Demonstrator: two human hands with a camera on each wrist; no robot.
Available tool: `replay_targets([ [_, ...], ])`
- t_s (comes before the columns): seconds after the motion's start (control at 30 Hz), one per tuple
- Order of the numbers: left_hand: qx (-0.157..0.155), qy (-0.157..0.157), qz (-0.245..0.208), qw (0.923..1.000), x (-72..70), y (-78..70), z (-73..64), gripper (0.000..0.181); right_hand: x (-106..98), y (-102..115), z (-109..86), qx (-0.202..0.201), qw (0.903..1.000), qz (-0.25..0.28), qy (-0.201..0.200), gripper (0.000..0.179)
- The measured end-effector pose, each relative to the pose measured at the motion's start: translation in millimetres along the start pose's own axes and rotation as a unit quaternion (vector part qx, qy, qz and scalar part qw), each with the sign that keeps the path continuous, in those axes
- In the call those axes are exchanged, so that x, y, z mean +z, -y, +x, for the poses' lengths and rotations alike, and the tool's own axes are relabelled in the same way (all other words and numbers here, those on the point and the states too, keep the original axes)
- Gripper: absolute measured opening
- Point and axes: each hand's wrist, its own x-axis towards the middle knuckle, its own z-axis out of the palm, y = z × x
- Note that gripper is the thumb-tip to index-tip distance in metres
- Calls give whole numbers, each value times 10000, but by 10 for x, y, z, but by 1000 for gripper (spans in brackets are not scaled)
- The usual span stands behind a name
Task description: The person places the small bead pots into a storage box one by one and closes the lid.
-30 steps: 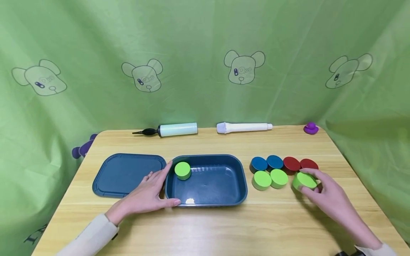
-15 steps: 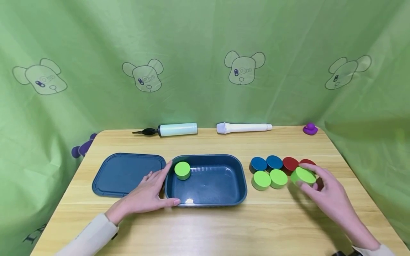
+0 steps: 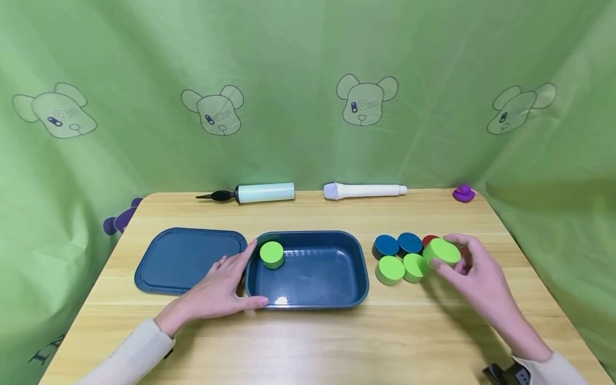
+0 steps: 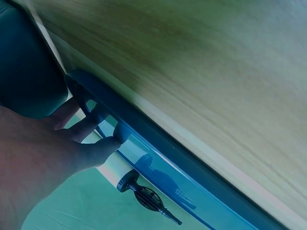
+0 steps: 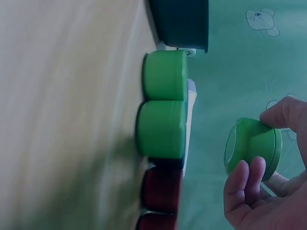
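My right hand (image 3: 486,289) pinches a small round green tub (image 3: 444,252) between thumb and fingers. In the right wrist view this tub is tilted and raised clear of the table. Beside it stand two more green tubs (image 3: 390,270), with two blue tubs (image 3: 386,246) behind them. Two red tubs (image 5: 161,189) are partly hidden by the right hand and its tub in the head view. My left hand (image 3: 216,294) spreads around the left end of a dark blue rectangular box (image 3: 313,283), fingers straight and touching its rim. One green tub (image 3: 271,255) sits inside, at the back left.
A flat dark blue lid (image 3: 187,259) lies left of the box, partly beneath the left hand. Along the table's back edge lie a hand pump (image 3: 264,193), a white microphone-shaped stick (image 3: 366,191) and a purple toy duck (image 3: 464,193). A green curtain (image 3: 289,107) hangs behind.
The right hand has lifted the green tub off the table and carried it left, over the edge of the tub group. The left hand stays at the box.
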Motion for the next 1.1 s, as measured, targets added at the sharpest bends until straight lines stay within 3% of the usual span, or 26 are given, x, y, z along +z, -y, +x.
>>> replay_targets([
  [0.33, -25, 0, 100, 9999, -12, 26, -11, 126, 75, 227, 143, -448, 9990, 36, 41, 60],
  [0.77, -7, -23, 76, 10000, -18, 19, 11, 126, 233, 425, 276, -510, 9978, 374, 210, 52],
  [1.1, 50, -50, 37, 10000, -12, 6, -9, 124, 362, 585, 351, -549, 9916, 813, 843, 47],
])
